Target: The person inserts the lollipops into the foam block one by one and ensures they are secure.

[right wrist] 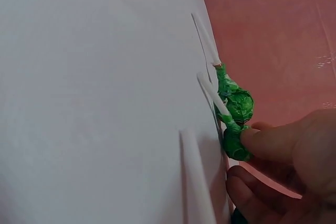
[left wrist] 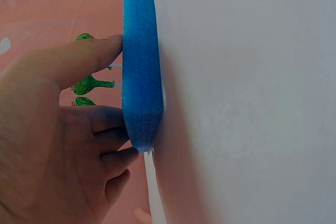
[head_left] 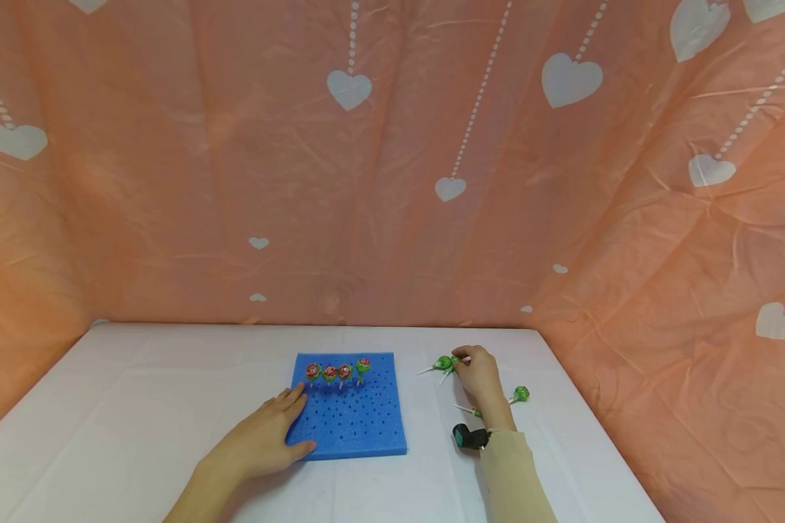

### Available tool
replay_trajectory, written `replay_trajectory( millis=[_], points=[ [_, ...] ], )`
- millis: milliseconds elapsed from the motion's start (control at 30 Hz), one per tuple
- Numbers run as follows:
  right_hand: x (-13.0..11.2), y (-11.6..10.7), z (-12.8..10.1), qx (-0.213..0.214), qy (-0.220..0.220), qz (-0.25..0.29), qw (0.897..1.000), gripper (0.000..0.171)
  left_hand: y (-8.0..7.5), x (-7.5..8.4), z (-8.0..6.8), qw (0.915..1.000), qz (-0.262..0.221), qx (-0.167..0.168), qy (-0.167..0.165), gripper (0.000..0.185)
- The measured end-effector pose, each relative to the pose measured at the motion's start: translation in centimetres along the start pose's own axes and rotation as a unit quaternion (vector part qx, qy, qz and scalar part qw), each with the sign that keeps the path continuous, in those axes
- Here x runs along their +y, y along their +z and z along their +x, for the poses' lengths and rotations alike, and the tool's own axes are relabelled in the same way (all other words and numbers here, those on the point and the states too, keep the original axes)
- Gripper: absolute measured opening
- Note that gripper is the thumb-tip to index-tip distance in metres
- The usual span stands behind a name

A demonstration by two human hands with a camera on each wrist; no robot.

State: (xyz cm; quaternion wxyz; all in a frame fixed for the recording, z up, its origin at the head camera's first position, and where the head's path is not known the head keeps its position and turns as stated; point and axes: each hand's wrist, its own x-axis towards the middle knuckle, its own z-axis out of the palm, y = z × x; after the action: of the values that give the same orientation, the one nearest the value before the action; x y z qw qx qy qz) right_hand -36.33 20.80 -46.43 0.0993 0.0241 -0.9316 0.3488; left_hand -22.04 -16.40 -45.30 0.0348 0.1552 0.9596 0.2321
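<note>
**Right hand at the loose lollipops, left hand flat on the foam board**

Two green-wrapped lollipops [head_left: 444, 362] lie crossed on the white table [head_left: 137, 392], to the right of the blue foam board [head_left: 360, 418], their white sticks pointing toward it. The right hand [head_left: 480, 378] reaches over them; the right wrist view shows a fingertip [right wrist: 262, 141] pressed against the nearer green head, with the other fingers curled below it. Whether this grip has actually closed round the sweet cannot be told.

Another green lollipop [head_left: 520, 394] lies just right of that hand, and a further white stick shows near the wrist. A dark wrist-worn device [head_left: 469, 436] sits at the cuff of the beige sleeve [head_left: 513, 472].

The left hand [head_left: 264, 439] lies palm down on the board's near left corner, fingers straight, holding nothing; in the left wrist view the thumb [left wrist: 79, 59] and fingers touch the foam's edge.

Four lollipops [head_left: 336, 372] stand upright in a row along the board's far edge, three red-topped and one green. A peach backdrop [head_left: 392, 160] with white hearts hangs behind.
</note>
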Motion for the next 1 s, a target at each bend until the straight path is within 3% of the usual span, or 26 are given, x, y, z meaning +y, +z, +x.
replay_trajectory(
  millis=[500, 667, 1000],
  points=[
    [-0.5, -1.1, 0.2, -0.024, 0.017, 0.004, 1.000, 0.024, -0.2, 0.0, 0.1, 0.9999, 0.008, 0.005, 0.013, 0.082],
    [-0.9, -1.4, -0.1, -0.025, 0.031, 0.039, 0.998, 0.029, -0.2, 0.1, 0.1, 0.9999, 0.012, 0.002, 0.009, 0.082],
    [-2.5, -1.3, -0.1, 0.054, -0.068, 0.064, 0.994, 0.023, -0.5, 0.5, -0.2, 0.9999, 0.010, -0.003, 0.011, 0.083]
  ],
)
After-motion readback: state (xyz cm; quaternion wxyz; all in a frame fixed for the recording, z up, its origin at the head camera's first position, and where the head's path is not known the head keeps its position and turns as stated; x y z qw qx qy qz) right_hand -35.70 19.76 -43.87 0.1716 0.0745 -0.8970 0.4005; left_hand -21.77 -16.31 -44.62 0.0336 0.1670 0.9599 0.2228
